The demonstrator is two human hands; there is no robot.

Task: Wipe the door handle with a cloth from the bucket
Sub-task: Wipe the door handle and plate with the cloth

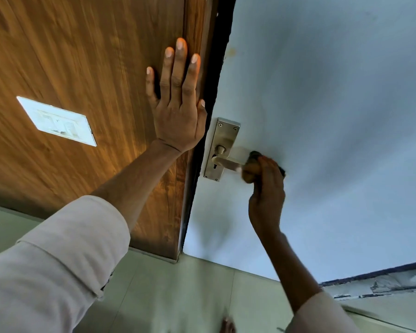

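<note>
Our left hand (178, 111) lies flat, fingers spread open, on the wooden panel (82, 56) beside the door's edge, holding nothing. Our right hand (267, 188) is closed around a brown cloth (250, 170), which is pressed over the outer end of the door handle (226, 163), near the pale door's (322, 104) left edge.

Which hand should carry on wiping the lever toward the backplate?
Right. The right hand already grips the cloth on the door handle; the left hand lies flat on the wooden panel.
</note>
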